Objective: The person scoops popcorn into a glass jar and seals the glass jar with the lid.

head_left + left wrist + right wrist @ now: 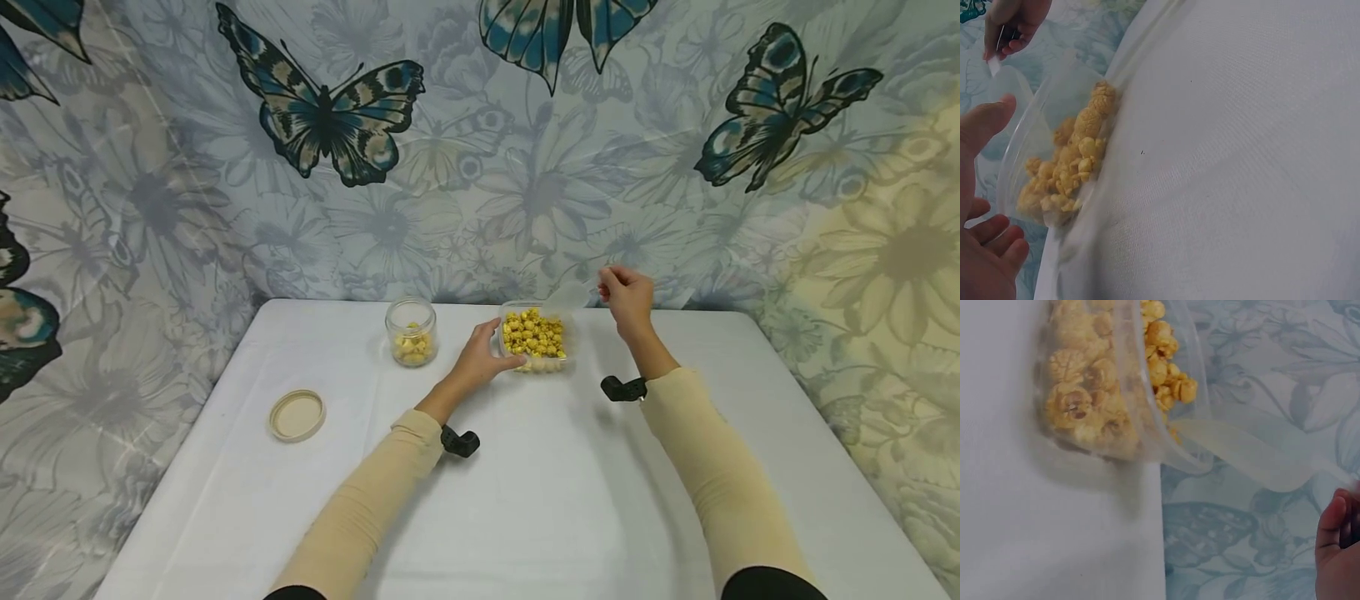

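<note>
At the far edge of the white table (525, 500), near its middle, stands a clear plastic tub (572, 337), upright and well filled with yellow popcorn (532, 333). The left hand (477, 354) is at the tub's near-left corner, thumb spread well away from loosely bent fingers so that the two bracket it. This placement appears intended to steady a light container; whether the fingers actually press on the wall cannot be determined. The right hand (630, 300), beyond the tub's right side, pinches the handle of a translucent scoop (567, 297) between thumb and fingers. The scoop slants down to the left, its tip at the tub's far-right rim; a grip at the handle's end presumably keeps the fingers off the food. No popcorn is visible on its blade.

To the left of the tub, apart from it, a glass jar (410, 314) stands uncovered with a smaller quantity of popcorn inside, conveniently near for the scoop. A pale lid (297, 416) lies flat nearer the person, further left, probably set there to leave the working side unobstructed.
</note>
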Motion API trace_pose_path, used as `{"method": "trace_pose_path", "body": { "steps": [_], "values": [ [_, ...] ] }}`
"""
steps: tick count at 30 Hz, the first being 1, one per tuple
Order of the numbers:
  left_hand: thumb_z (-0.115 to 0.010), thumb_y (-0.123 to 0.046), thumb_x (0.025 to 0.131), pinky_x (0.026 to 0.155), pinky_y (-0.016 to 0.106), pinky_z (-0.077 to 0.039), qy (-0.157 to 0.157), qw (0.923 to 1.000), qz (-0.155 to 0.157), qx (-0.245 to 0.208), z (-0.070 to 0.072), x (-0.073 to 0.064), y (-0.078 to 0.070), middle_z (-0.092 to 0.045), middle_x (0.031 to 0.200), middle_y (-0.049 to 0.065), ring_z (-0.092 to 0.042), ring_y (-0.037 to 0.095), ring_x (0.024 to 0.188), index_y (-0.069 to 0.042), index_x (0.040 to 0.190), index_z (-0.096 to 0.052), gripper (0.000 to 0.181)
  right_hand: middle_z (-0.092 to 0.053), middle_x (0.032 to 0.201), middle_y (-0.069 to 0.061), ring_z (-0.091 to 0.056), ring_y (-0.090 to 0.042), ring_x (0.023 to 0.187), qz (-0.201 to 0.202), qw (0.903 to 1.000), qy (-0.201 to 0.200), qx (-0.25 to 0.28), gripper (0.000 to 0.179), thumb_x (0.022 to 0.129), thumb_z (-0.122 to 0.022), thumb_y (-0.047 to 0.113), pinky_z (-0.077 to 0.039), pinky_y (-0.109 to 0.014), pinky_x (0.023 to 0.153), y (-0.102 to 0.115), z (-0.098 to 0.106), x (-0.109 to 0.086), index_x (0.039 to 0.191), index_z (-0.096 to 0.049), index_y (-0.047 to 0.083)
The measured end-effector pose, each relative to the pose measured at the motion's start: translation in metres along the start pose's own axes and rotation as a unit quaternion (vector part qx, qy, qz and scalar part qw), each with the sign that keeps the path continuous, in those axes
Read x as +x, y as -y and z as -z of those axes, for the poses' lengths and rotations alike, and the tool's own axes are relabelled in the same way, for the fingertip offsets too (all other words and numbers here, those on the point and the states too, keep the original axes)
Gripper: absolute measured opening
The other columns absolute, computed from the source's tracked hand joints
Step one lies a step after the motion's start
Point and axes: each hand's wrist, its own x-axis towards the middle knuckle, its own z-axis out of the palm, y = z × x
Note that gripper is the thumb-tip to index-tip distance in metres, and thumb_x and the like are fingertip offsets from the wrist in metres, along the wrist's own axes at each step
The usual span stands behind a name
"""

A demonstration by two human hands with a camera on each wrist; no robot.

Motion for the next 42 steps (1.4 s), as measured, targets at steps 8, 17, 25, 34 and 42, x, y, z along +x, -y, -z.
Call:
{"method": "trace_pose_path", "body": {
  "steps": [8,17,25,34,42],
  "values": [
    [-0.075,-0.038,0.085,0.116,0.051,-0.033,0.005,0.9993,-0.009,0.036,-0.001,0.003,0.002,-0.026,0.157,0.018,-0.032,0.037,0.144,-0.01,0.155,-0.024,0.092,-0.063,0.075,0.006,-0.058,-0.004,0.065,0.029,0.9958,0.065,-0.057,0.038,0.097,-0.06,0.018,-0.05,-0.013,0.057,-0.007,-0.012,-0.001,0.117,-0.062,-0.014],
    [-0.076,-0.039,0.084,0.116,0.049,-0.034,0.005,0.9986,-0.017,0.049,-0.005,0.003,0.001,-0.027,0.156,0.017,-0.033,0.035,0.143,-0.008,0.156,-0.023,0.094,-0.059,0.07,0.01,-0.056,-0.001,0.064,-0.079,0.986,0.116,-0.091,0.039,0.101,-0.054,0.018,-0.051,-0.013,0.059,-0.017,-0.011,0.007,0.124,-0.057,-0.013],
    [-0.076,-0.04,0.084,0.116,0.048,-0.033,-0.001,0.9988,-0.015,0.047,-0.002,0.005,0.004,-0.027,0.156,0.016,-0.032,0.034,0.144,-0.01,0.156,-0.024,0.093,-0.061,0.072,0.009,-0.057,-0.003,0.065,-0.168,0.9756,0.135,-0.042,0.044,0.102,-0.049,0.016,-0.051,-0.013,0.06,-0.028,-0.001,0.0,0.136,-0.047,-0.012],
    [-0.076,-0.042,0.083,0.116,0.048,-0.033,0.003,0.9989,-0.016,0.043,-0.001,0.004,0.005,-0.027,0.157,0.016,-0.032,0.034,0.144,-0.009,0.156,-0.023,0.095,-0.062,0.067,0.008,-0.055,-0.002,0.06,-0.223,0.9692,0.104,-0.015,0.034,0.1,-0.053,0.014,-0.049,-0.013,0.056,-0.04,0.002,-0.023,0.125,-0.054,-0.009],
    [-0.075,-0.042,0.084,0.116,0.047,-0.034,-0.001,0.9985,-0.02,0.051,-0.002,0.005,0.004,-0.028,0.156,0.016,-0.032,0.034,0.144,-0.008,0.155,-0.024,0.094,-0.06,0.069,0.003,-0.049,-0.004,0.055,-0.283,0.958,0.045,0.004,0.026,0.097,-0.057,0.012,-0.044,-0.015,0.051,-0.038,-0.007,-0.041,0.116,-0.058,-0.005]
  ]
}}
